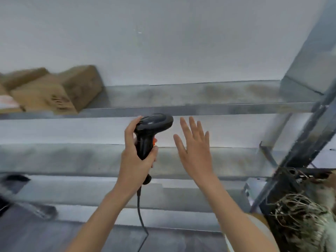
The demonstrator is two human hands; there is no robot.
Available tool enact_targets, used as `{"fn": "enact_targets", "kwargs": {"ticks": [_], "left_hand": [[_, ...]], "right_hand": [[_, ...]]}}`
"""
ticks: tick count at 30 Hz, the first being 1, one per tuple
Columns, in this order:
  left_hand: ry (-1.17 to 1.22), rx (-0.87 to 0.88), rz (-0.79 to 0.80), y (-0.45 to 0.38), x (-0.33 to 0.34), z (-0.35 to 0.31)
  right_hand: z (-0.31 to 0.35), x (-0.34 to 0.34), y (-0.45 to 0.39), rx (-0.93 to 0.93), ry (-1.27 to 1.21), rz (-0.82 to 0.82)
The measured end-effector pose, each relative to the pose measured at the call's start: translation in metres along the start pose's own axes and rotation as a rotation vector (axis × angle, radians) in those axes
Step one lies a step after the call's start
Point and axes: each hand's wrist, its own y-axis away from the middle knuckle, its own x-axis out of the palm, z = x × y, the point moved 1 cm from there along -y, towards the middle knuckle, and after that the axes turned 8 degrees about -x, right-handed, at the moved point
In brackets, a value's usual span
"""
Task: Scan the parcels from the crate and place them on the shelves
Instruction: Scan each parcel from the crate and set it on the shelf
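Parcels (54, 91): brown boxes stacked at left of frame on the upper shelf (200, 99), rest of that shelf bare. Crate not in view. Scanner (151, 131) at centre, cable hanging down. Next step, prob.: fetch another parcel w/ the free hand, aim scanner head square at its label. Left hand (136, 160) grip clenched round scanner handle. Right hand (194, 146) grip released, fingers spread, touching nothing.

Brown cardboard parcels (54, 91), blurred and apparently three or four, lie tilted against one another at the left end of the upper metal shelf (200, 99). Black handheld scanner (151, 131), upright, cable hanging below.
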Motion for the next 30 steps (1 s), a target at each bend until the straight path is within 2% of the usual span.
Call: {"fn": "enact_targets", "kwargs": {"ticks": [5, 11, 16, 20, 22, 24, 27, 30], "left_hand": [[-0.020, -0.020, -0.195, -0.002, -0.091, 0.011], [-0.060, 0.007, -0.357, -0.009, -0.182, 0.018], [-0.066, 0.012, -0.444, -0.026, -0.245, 0.031], [-0.051, 0.021, -0.466, -0.048, -0.285, 0.037], [-0.046, 0.049, -0.467, -0.059, -0.300, 0.035], [-0.043, 0.079, -0.454, -0.071, -0.312, 0.032], [-0.019, 0.104, -0.438, -0.084, -0.325, 0.031], [-0.009, 0.111, -0.422, -0.091, -0.330, 0.035]], "right_hand": [[0.074, 0.056, -0.035, -0.136, -0.050, 0.106], [0.171, 0.112, -0.078, -0.270, -0.097, 0.164], [0.244, 0.137, -0.116, -0.344, -0.098, 0.129], [0.297, 0.144, -0.169, -0.371, 0.014, 0.028], [0.318, 0.147, -0.205, -0.351, 0.090, 0.018], [0.331, 0.154, -0.242, -0.290, 0.204, 0.085], [0.335, 0.167, -0.288, -0.131, 0.314, 0.179], [0.333, 0.177, -0.311, 0.074, 0.282, 0.284]]}}
